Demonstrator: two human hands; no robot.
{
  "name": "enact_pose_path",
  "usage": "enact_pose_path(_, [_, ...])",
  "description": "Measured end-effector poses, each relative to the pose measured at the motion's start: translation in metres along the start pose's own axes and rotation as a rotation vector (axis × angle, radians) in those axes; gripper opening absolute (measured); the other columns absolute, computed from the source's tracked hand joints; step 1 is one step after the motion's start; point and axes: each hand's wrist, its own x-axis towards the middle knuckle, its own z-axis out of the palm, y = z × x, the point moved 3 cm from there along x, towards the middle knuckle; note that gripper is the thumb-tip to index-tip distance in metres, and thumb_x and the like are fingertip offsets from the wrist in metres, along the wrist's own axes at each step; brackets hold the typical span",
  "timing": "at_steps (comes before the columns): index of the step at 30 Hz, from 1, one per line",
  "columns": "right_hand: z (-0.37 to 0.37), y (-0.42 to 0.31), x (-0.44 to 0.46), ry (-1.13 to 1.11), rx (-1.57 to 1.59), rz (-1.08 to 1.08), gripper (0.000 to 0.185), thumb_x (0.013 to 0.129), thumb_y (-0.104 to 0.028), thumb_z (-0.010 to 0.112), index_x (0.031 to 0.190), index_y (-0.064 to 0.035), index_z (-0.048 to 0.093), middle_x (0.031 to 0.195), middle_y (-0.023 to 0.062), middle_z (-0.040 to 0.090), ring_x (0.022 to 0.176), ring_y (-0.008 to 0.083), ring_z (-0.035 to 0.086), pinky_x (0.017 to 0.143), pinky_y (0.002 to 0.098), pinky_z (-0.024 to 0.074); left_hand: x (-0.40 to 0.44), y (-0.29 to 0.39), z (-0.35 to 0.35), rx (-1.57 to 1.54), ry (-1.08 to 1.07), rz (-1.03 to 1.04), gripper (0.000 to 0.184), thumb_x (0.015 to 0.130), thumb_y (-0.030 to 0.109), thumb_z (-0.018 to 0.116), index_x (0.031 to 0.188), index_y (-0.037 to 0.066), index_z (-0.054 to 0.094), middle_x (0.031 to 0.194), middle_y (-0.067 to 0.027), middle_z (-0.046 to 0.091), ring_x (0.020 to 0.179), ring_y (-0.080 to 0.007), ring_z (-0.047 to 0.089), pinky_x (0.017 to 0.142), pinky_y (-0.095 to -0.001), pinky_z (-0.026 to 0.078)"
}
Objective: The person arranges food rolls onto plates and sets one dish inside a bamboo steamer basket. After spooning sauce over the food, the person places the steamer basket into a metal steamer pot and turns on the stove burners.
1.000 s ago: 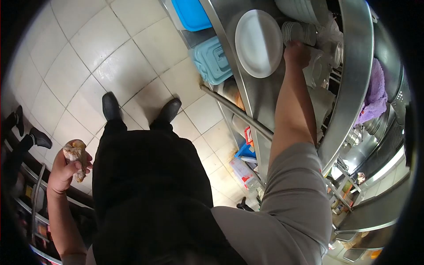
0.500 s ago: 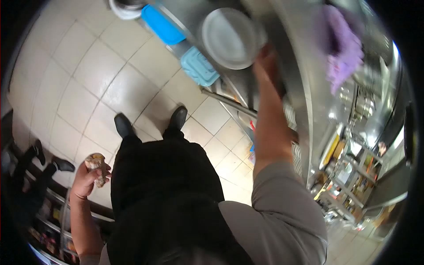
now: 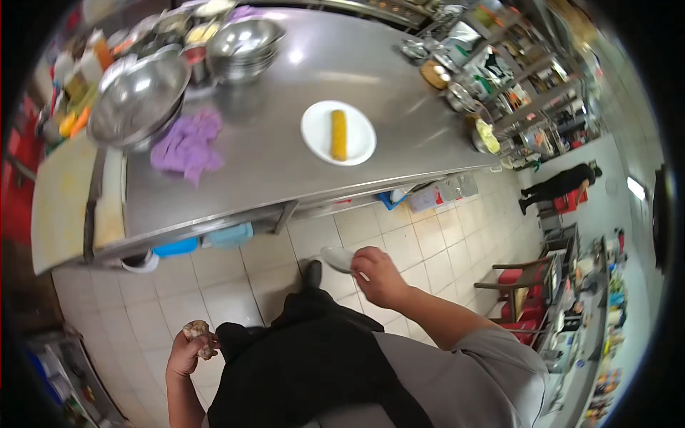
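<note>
The roll point(image 3: 339, 135) lies plated at twelve o'clock, dish point(image 3: 336, 260) unplaced — right hand point(image 3: 384, 279) pinching it at five, left hand point(image 3: 183, 356) gripping a lump point(image 3: 198, 330) at eight.

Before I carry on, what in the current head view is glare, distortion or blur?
Head view: bright glare on the steel table and the big bowl; wide-lens curving bends the table's edges, with black corners; the far shelves at right look smeared; the white plate reads clearly.
</note>
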Motion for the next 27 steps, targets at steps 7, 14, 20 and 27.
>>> enact_pose_path(7, [-0.164,0.077,0.038,0.424,-0.245,0.018,0.02,0.08,-0.006,0.067,0.099,-0.0053,0.062,0.112,0.015,0.06,0.105,0.0369,0.056,0.09,0.0476,0.0457,0.008,0.138,0.111,0.092,-0.11,0.098,0.052,0.081,0.023,0.072,0.122,0.0,0.051,0.1,-0.0211,0.068,0.083,-0.0327,0.071,0.07,-0.043,0.061])
enact_pose_path(14, [-0.173,0.219,0.135,0.508,-0.451,0.036,0.016,0.083,-0.012,0.063,0.098,-0.0055,0.064,0.121,0.0146,0.059,0.114,0.0351,0.054,0.097,0.0492,0.0423,0.068,0.182,0.204,0.087,-0.252,0.16,0.053,0.081,0.017,0.073,0.125,-0.001,0.049,0.102,-0.0226,0.067,0.084,-0.0347,0.071,0.072,-0.0448,0.06])
enact_pose_path(20, [-0.173,0.272,0.161,0.373,-0.532,0.157,0.016,0.085,-0.013,0.06,0.098,-0.0118,0.07,0.121,0.012,0.06,0.116,0.0343,0.054,0.098,0.0482,0.0427,0.05,0.203,0.245,0.122,-0.228,0.265,0.056,0.079,0.018,0.074,0.124,-0.003,0.048,0.099,-0.0238,0.067,0.082,-0.0357,0.071,0.074,-0.0468,0.06])
enact_pose_path(27, [-0.25,0.28,0.182,0.585,-0.435,0.208,0.016,0.082,-0.018,0.065,0.097,-0.0126,0.07,0.103,0.0125,0.063,0.102,0.0338,0.059,0.087,0.0469,0.0483,0.094,0.279,0.267,0.29,-0.354,0.373,0.05,0.086,0.035,0.072,0.118,-0.001,0.057,0.1,-0.0146,0.069,0.085,-0.0245,0.069,0.079,-0.0356,0.056])
